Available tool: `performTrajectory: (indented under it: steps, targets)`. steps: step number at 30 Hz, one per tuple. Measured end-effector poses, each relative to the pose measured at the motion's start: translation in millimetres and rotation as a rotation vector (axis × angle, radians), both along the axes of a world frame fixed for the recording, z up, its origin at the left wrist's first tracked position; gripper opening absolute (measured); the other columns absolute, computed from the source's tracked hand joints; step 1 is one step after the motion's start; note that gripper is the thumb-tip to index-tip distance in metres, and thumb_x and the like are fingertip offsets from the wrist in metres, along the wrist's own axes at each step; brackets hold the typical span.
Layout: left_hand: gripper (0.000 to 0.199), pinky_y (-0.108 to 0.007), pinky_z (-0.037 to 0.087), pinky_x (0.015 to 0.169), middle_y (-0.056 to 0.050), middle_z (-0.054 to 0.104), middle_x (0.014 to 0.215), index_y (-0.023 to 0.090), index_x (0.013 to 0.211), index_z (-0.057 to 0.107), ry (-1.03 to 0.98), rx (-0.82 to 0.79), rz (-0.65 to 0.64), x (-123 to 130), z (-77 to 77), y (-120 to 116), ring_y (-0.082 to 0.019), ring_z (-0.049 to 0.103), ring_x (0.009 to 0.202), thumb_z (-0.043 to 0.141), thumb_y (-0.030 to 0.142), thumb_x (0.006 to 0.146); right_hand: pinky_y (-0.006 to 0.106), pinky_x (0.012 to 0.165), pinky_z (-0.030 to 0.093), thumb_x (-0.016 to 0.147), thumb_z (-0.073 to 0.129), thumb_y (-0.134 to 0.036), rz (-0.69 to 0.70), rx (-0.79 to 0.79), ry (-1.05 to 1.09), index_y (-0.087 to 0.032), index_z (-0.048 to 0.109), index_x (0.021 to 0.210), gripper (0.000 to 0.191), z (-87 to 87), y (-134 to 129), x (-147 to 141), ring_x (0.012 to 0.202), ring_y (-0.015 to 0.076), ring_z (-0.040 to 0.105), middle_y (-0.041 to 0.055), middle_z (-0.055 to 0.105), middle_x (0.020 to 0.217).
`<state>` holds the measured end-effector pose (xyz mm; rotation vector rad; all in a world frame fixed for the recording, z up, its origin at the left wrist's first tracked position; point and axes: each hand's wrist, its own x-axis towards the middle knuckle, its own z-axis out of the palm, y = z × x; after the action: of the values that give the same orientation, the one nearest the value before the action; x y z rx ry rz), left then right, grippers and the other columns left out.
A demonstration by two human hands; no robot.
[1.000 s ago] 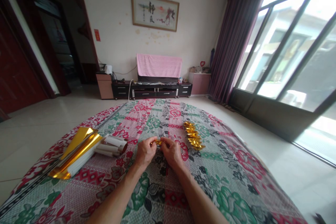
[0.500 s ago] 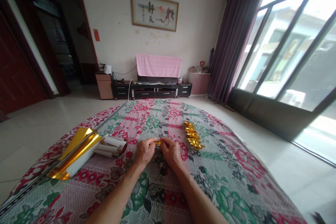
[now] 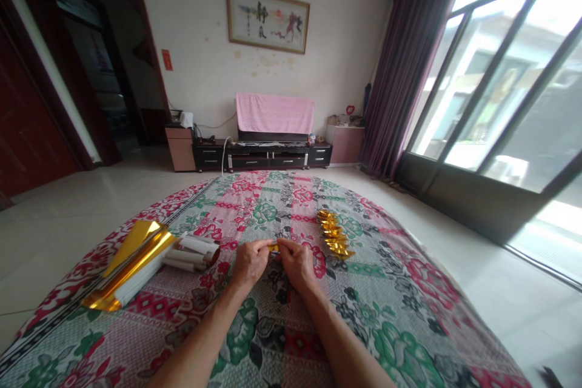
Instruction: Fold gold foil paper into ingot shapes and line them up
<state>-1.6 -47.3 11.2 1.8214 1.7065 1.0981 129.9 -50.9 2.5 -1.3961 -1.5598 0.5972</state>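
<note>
Between my two hands is a small piece of gold foil paper [image 3: 273,248], mostly hidden by the fingers. My left hand [image 3: 251,264] pinches its left end, thumb and fingers closed. From the other side my right hand [image 3: 296,264] pinches the right end. To the right of my hands lies a row of folded gold foil pieces [image 3: 334,234], close against one another. Off to the left rest loosely rolled gold foil sheets [image 3: 148,257], and beside them several pale paper rolls [image 3: 193,253].
A flowered cloth [image 3: 264,212] in red, green and grey covers the round surface under my hands. Beyond it stands a low black cabinet [image 3: 273,160] with a pink cloth [image 3: 275,112] over a screen. A purple curtain [image 3: 395,66] and tall windows are at the right.
</note>
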Motion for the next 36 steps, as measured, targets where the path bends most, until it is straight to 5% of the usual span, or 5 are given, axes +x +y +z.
performTrajectory:
  steps: [36]
  targets:
    - [0.033,-0.023,0.049,0.081,-0.004,0.073,0.083,0.018,0.095,0.07,0.066,0.066,0.082,8.9,2.2,-6.1,-0.014,0.067,0.076,0.043,0.014,0.077,0.02,0.053,0.041,0.081,0.044,-0.029,-0.022,0.053,-0.054,-0.02,0.071,0.094,0.032,1.2,-4.2,-1.4,0.054,0.0141,0.061,0.0012,0.069,0.061]
